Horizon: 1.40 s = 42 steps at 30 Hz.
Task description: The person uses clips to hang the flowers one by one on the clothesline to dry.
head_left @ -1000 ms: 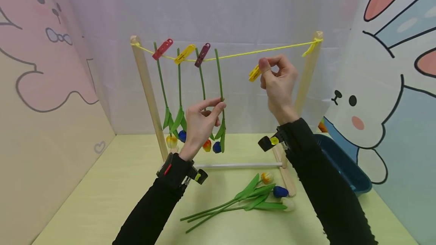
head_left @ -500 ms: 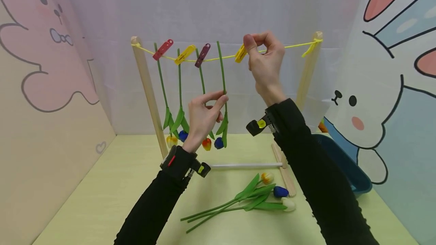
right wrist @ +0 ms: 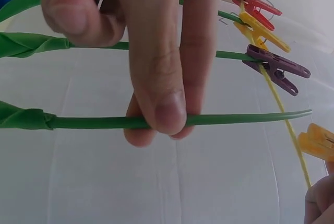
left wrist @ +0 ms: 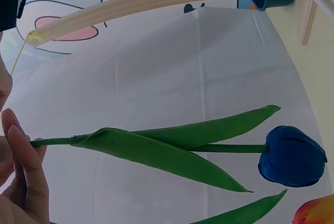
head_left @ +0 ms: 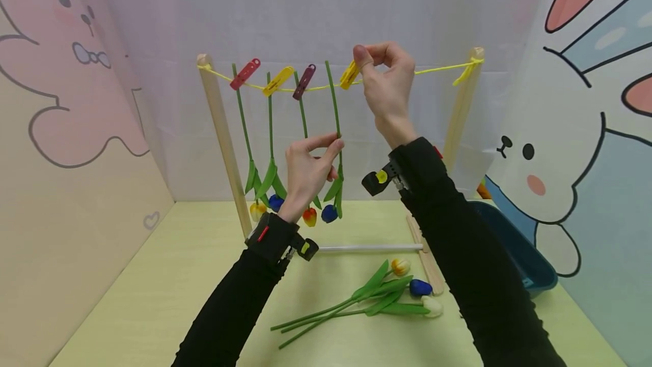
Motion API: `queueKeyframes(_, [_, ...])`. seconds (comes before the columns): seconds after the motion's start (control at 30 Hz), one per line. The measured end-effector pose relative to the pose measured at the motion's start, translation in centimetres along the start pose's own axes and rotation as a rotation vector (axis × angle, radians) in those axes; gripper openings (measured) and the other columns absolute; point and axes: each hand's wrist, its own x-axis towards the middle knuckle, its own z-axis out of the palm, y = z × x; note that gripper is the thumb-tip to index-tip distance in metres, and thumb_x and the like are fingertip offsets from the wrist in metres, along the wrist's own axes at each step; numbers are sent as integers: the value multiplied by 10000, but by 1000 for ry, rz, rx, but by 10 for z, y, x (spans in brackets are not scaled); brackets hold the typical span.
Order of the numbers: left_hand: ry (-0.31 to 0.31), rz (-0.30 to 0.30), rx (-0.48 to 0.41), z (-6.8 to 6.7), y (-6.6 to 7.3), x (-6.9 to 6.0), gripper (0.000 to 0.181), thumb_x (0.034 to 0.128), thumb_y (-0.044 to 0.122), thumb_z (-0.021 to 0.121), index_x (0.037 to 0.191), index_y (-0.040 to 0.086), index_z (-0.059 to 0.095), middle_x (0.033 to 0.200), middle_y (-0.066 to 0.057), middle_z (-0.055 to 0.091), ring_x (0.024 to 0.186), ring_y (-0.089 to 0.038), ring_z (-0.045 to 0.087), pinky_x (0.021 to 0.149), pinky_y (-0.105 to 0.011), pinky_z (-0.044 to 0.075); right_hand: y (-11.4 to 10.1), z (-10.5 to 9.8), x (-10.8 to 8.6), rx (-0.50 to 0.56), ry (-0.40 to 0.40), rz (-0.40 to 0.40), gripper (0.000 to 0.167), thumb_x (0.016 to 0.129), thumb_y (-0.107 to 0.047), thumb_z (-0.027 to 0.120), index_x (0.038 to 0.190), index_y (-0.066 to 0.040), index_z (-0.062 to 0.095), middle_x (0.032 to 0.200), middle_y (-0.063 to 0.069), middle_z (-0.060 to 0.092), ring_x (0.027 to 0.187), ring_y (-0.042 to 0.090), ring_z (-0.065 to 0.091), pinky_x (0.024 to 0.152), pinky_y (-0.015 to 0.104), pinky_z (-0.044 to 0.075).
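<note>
My left hand (head_left: 309, 173) pinches the stem of an upside-down blue tulip (left wrist: 293, 156) between thumb and fingers. The stem's upper end stands beside the yellow string (head_left: 441, 69), rising a little above it. My right hand (head_left: 389, 86) pinches a yellow clothespin (head_left: 349, 75) at the string, just right of that stem. In the right wrist view a small gap shows between this clothespin and the stem. Farther left, a red clothespin (head_left: 245, 73), another yellow clothespin (head_left: 278, 81) and a dark purple clothespin (head_left: 304, 82) hold hanging tulips by their stems.
Wooden posts (head_left: 219, 123) carry the string, with a white rod (head_left: 369, 248) joining them low down. Loose tulips (head_left: 382, 296) with yellow, blue and white blooms lie on the table (head_left: 137, 299). A dark blue basin (head_left: 545, 279) stands at right, partly behind my right arm.
My right hand has moved left and up, bringing the yellow clothespin to the string near the stem. My left hand has raised the blue tulip slightly and shifted it right.
</note>
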Motion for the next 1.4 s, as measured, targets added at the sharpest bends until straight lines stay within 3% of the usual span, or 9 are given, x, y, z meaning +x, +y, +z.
queueKeyframes(0.2, [4, -24, 2, 0, 0, 1, 296, 965, 136, 681, 1221, -9, 709, 950, -268, 724, 431, -102, 535, 524, -218, 517, -2, 6, 0, -43, 6, -12, 207, 948, -159, 705, 943, 47, 676, 747, -118, 550, 817, 68, 515, 961, 265, 377])
queueKeyframes(0.4, [0, -50, 13, 0, -3, 2, 292, 969, 156, 679, 1222, 14, 714, 995, -251, 729, 443, -177, 548, 521, -239, 514, 2, 10, -2, -136, -3, -51, 258, 948, -170, 712, 987, 82, 678, 763, -134, 549, 809, 34, 516, 980, 268, 369])
queueKeyframes(0.57, [1, -58, 20, -1, -4, 2, 288, 969, 160, 682, 1218, 20, 718, 887, -250, 717, 440, -235, 553, 496, -242, 496, 6, 12, -3, -178, -2, -65, 254, 941, -163, 722, 975, 87, 685, 766, -128, 546, 761, 11, 497, 954, 267, 385])
queueKeyframes(0.77, [4, -57, 34, -1, -5, 3, 280, 971, 163, 682, 1212, 27, 725, 916, -242, 731, 417, -140, 537, 468, -238, 470, 8, 11, -4, -243, -34, -60, 253, 939, -180, 728, 958, 70, 694, 764, -116, 544, 725, 12, 479, 914, 245, 391])
queueKeyframes(0.83, [2, -58, 37, -2, -6, 3, 279, 972, 161, 680, 1212, 26, 725, 948, -234, 738, 423, -190, 552, 466, -236, 468, 9, 10, -4, -255, -44, -54, 254, 940, -184, 728, 953, 68, 696, 755, -117, 541, 725, 15, 480, 915, 248, 394])
queueKeyframes(0.97, [0, -69, 34, -2, -6, 2, 271, 974, 152, 677, 1210, 29, 728, 782, -259, 705, 457, -369, 565, 440, -231, 440, 7, 9, -5, -261, -56, -31, 259, 943, -193, 724, 953, 64, 700, 751, -122, 542, 736, 27, 487, 914, 244, 389])
queueKeyframes(1.1, [7, -72, 37, -2, -4, 3, 260, 968, 141, 683, 1196, 27, 735, 612, -257, 633, 440, -382, 559, 401, -230, 377, 5, 9, -6, -249, -68, -1, 265, 940, -208, 729, 943, 55, 701, 759, -113, 553, 752, 42, 491, 901, 239, 382])
queueKeyframes(1.3, [7, -81, 37, -1, -5, 4, 261, 966, 133, 682, 1191, 10, 734, 643, -262, 649, 494, -496, 552, 403, -218, 368, 6, 9, -7, -256, -88, 13, 270, 942, -216, 727, 954, 54, 710, 776, -74, 585, 779, 77, 505, 931, 280, 384])
queueKeyframes(1.4, [5, -78, 47, -2, -5, 3, 267, 970, 131, 676, 1197, 1, 728, 688, -283, 666, 501, -497, 553, 414, -213, 387, 8, 6, -7, -274, -110, 1, 278, 949, -220, 720, 997, 54, 723, 833, 68, 668, 842, 165, 579, 1004, 305, 385])
